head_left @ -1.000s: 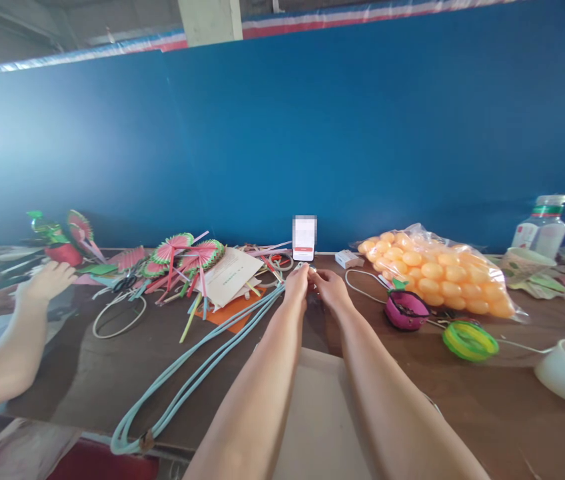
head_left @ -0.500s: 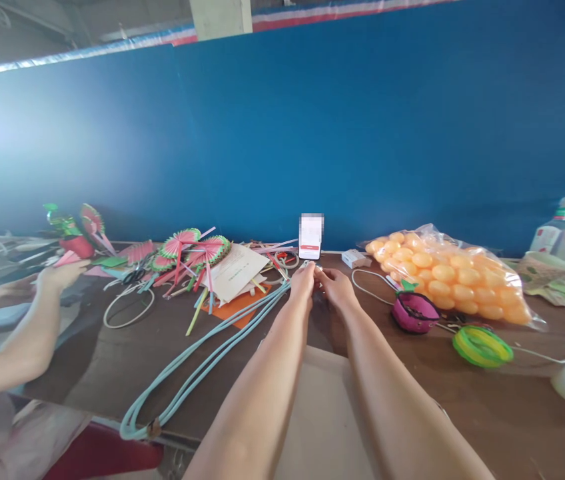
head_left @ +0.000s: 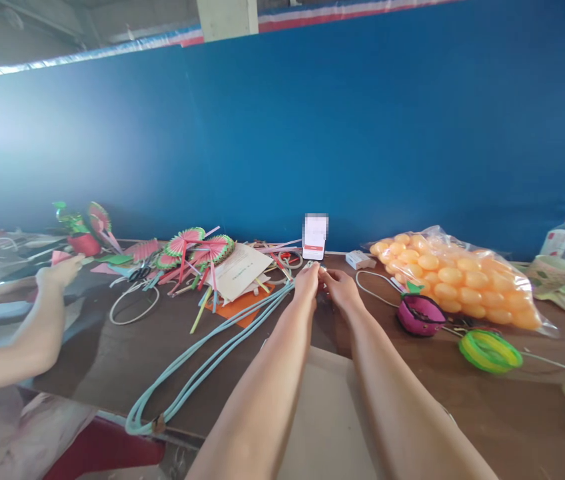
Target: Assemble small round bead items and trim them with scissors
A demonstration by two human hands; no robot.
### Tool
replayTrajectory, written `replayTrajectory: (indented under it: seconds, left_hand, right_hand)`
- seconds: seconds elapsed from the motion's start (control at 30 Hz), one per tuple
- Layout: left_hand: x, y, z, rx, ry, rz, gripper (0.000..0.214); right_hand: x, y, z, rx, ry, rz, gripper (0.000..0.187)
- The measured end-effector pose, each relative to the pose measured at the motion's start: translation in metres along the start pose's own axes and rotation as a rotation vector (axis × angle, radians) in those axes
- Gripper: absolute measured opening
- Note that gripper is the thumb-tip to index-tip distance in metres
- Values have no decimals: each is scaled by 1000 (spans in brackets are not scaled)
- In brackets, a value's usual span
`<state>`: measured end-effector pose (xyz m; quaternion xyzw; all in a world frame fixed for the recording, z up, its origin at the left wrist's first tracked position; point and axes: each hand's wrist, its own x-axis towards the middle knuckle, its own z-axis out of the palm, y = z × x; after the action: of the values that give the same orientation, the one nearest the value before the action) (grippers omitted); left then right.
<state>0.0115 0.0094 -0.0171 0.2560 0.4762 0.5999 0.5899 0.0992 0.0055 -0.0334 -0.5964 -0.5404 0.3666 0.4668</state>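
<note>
Both my arms reach forward over the table, with the hands close together. My left hand [head_left: 307, 283] has its fingers curled, and whatever is in them is too small to name. Beside it, my right hand [head_left: 340, 287] is closed too, its fingertips meeting the left ones around something tiny and pale. Just behind the fingers a phone [head_left: 314, 241] stands upright against the blue panel, its lit screen partly blurred. To the left of my hands runs a bundle of pale blue tubes [head_left: 202, 350].
Paper watermelon fans [head_left: 185, 245], papers [head_left: 237, 270] and scissors [head_left: 140, 272] lie left. A co-worker's hand [head_left: 57, 273] holds pink material. Rightward are a small white box [head_left: 360, 259], a bag of orange balls [head_left: 455, 273], a magenta pouch [head_left: 421, 315] and a green-yellow coil [head_left: 491, 351].
The view has swung slightly left, so the scene sits a little further right. My hands stay together in front of the phone with little visible change. The co-worker's hand has shifted slightly.
</note>
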Motion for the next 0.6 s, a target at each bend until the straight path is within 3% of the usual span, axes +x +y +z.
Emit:
replayTrajectory:
  seconds: [0.6]
  left_hand:
    - [-3, 3, 1, 2, 16, -2, 15]
  right_hand:
    - [-3, -7, 0, 25, -8, 51, 39]
